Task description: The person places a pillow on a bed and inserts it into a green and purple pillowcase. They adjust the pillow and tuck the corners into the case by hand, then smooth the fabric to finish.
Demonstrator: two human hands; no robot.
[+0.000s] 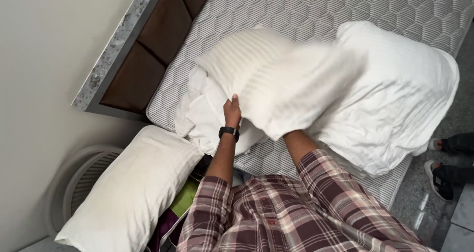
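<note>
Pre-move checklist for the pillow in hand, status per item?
1. Left hand grips the striped pillow edge: ok.
2. Right hand grip: cannot tell, hidden under the pillow.
3. Pillow steady: not ok, motion-blurred.
4. Bare mattress space ahead: ok.
5. Folded white linen out of the way: not ok, right under the pillow.
6. Bystander's feet off the bed: ok.

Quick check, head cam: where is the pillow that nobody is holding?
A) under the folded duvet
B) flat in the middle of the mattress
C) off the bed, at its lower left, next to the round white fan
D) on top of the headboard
C: the loose pillow lies off the mattress, beside the fan, while the left hand grips the striped pillowcase above the bed.
</note>
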